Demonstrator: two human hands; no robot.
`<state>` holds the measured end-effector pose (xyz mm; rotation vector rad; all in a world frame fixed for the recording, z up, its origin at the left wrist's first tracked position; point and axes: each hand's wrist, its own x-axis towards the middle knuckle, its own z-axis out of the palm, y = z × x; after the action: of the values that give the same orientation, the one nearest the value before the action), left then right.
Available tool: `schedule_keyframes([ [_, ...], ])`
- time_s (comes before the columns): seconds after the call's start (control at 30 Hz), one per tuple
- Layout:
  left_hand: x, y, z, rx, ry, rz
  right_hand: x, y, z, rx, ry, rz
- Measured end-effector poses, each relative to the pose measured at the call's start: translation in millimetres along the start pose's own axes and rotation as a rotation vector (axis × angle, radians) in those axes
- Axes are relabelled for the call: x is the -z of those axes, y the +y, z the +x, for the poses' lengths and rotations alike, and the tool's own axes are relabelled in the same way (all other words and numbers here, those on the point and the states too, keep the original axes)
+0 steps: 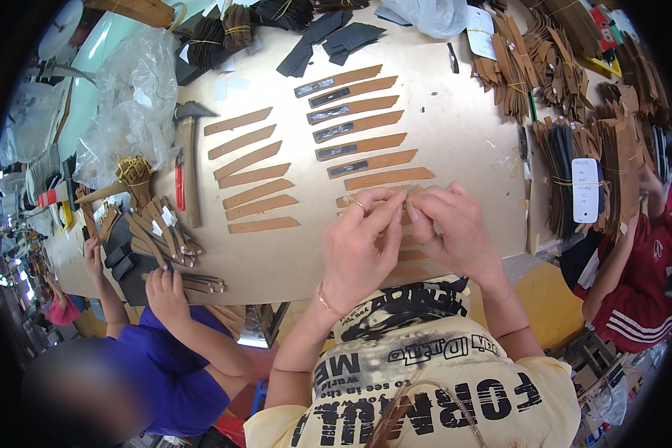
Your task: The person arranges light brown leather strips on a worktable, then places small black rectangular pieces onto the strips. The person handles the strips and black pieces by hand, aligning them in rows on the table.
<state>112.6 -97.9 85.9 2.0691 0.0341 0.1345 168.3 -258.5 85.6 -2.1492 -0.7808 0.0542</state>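
Note:
My left hand (pixel 360 243) and my right hand (pixel 455 231) meet fingertip to fingertip over the near end of a column of brown leather strips. Both are closed in a pinch; whatever small thing sits between the fingers is too hidden to name. Just beyond them lies a plain leather strip (pixel 388 177). Farther up the column, several strips carry a dark shiny patch at the left end, such as this patched strip (pixel 373 164). More strips show partly under my hands. To the left, a second column of plain leather strips (pixel 255 179) is laid out in a row.
A hammer (pixel 190 160) and a red-handled tool (pixel 180 183) lie left of the strips. Black pieces (pixel 328 41) and a plastic bag (pixel 433 16) lie at the back. Bundled brown strips (pixel 605 164) stand at right. Co-workers sit at left, in a blue shirt (pixel 172 366), and at right.

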Motion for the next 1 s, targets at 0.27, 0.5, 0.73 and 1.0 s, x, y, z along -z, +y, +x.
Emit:
schedule_keyframes([
  [0.27,2.4,-4.1,4.5,0.166,0.018,-0.303,-2.9,1.3,-0.4,-0.001,0.003,-0.01],
  [0.5,20.0,-19.8,-4.5,0.244,0.075,-0.321,22.3,36.8,-21.9,-0.163,0.032,-0.265],
  [0.73,25.6,-31.6,-14.0,0.327,0.165,-0.376,69.7,66.6,-35.9,-0.742,0.17,-0.686],
  [1.0,28.3,-32.8,-23.1,-0.316,0.112,0.193,11.0,1.5,-20.2,-0.783,-0.124,0.889],
])
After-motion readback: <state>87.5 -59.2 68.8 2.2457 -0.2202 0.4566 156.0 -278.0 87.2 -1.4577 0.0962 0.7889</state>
